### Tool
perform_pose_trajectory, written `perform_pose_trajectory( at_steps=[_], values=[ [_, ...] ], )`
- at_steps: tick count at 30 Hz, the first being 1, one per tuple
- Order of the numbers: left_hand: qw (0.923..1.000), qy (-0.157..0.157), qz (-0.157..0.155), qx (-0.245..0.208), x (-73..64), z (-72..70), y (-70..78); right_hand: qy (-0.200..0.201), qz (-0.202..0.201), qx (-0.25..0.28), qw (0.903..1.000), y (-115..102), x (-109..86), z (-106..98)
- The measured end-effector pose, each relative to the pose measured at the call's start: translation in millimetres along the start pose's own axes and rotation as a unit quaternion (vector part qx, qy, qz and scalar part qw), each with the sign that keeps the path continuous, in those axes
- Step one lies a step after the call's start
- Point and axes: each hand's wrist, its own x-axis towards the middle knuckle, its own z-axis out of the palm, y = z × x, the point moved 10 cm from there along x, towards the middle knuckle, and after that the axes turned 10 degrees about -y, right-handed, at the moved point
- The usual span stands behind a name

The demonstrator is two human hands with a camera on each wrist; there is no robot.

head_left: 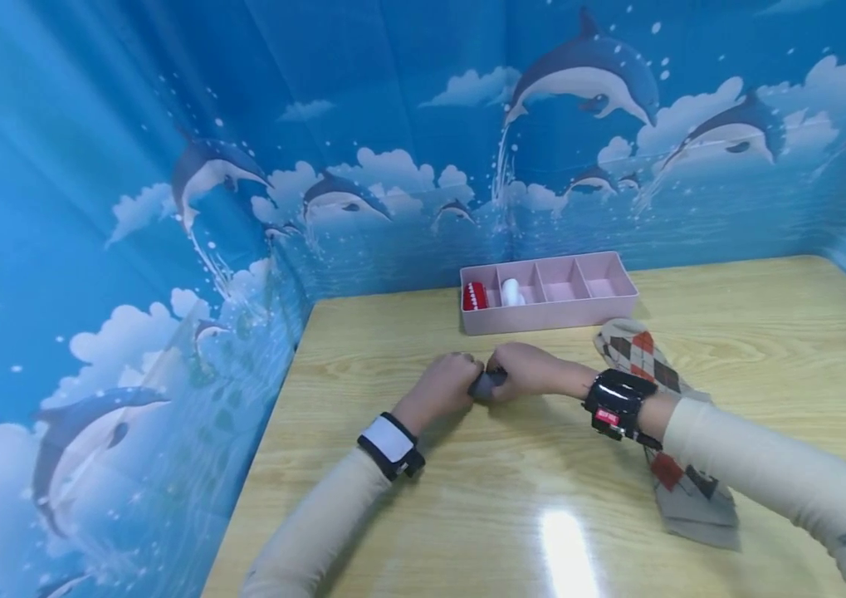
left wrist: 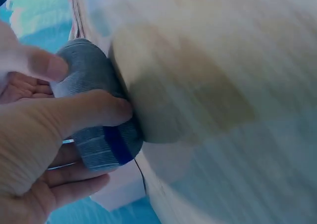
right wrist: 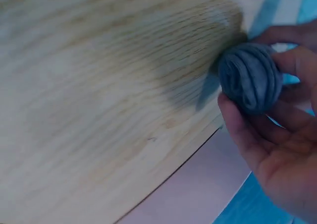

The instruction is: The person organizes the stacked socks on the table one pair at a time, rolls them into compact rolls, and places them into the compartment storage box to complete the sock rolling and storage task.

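A dark grey sock [head_left: 486, 385], rolled into a tight bundle, is held between both hands just in front of the box. My left hand [head_left: 447, 384] grips one end, thumb across the ribbed fabric and fingers beneath. In the left wrist view the rolled sock [left wrist: 89, 70] shows a dark blue patch near one end. My right hand [head_left: 530, 371] grips the other end. Spiral folds face the right wrist camera on the rolled sock [right wrist: 250, 78], with fingers and thumb curled round it.
A pink box [head_left: 550, 318] with several compartments stands at the table's back. Its leftmost compartment holds a red-and-white roll [head_left: 475, 296], the one beside it a white roll [head_left: 512, 292]. Argyle socks [head_left: 639, 353] lie on the right, partly hidden under the right forearm. A dolphin-print curtain [head_left: 408, 108] surrounds the table.
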Motion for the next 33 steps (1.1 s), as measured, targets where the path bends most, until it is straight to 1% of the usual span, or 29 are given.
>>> perform_pose_trajectory(
  at_steps=[2, 4, 7, 8, 10, 13, 15, 17, 18, 20, 25, 28, 30, 33],
  values=[
    [0.9995, -0.002, 0.011, 0.030, 1.6, 1.4, 8.9, -0.024, -0.005, 0.052, 0.9984, 8, -5.1, 1],
    [0.9986, 0.004, 0.023, 0.047, 1.9, 1.0, 18.2, -0.048, -0.001, 0.100, 0.9938, 16, -11.7, 3],
    [0.9966, 0.030, 0.056, 0.053, -0.9, -2.9, 34.9, -0.085, 0.024, 0.182, 0.9794, 32, -24.1, 10],
    [0.9950, 0.044, 0.070, 0.055, -2.9, -5.4, 40.9, -0.098, 0.035, 0.210, 0.9721, 37, -28.2, 13],
    [0.9906, 0.076, 0.098, 0.058, -6.8, -10.9, 51.7, -0.126, 0.044, 0.261, 0.9562, 44, -36.2, 19],
    [0.9803, 0.129, 0.131, 0.071, -12.8, -23.7, 64.1, -0.163, 0.046, 0.326, 0.9302, 46, -46.6, 23],
    [0.9735, 0.156, 0.146, 0.081, -15.4, -32.8, 69.3, -0.184, 0.046, 0.359, 0.9137, 46, -52.8, 23],
    [0.9684, 0.174, 0.159, 0.081, -17.0, -41.7, 72.7, -0.194, 0.052, 0.382, 0.9021, 45, -57.5, 21],
    [0.9670, 0.178, 0.163, 0.081, -17.0, -45.2, 73.3, -0.194, 0.054, 0.388, 0.8991, 45, -59.1, 18],
    [0.9663, 0.181, 0.167, 0.074, -16.3, -51.5, 73.3, -0.192, 0.056, 0.398, 0.8954, 44, -61.2, 13],
    [0.9660, 0.187, 0.170, 0.055, -10.2, -64.9, 69.6, -0.178, 0.069, 0.402, 0.8956, 46, -64.0, 1],
    [0.9658, 0.195, 0.166, 0.039, -5.2, -76.0, 64.6, -0.148, 0.081, 0.398, 0.9018, 49, -64.4, -10],
    [0.9682, 0.196, 0.153, 0.028, -0.4, -84.3, 58.7, -0.115, 0.093, 0.387, 0.9102, 51, -64.7, -21],
    [0.9732, 0.194, 0.123, 0.011, 9.6, -96.1, 45.9, -0.064, 0.116, 0.369, 0.9200, 52, -66.0, -42]
  ],
)
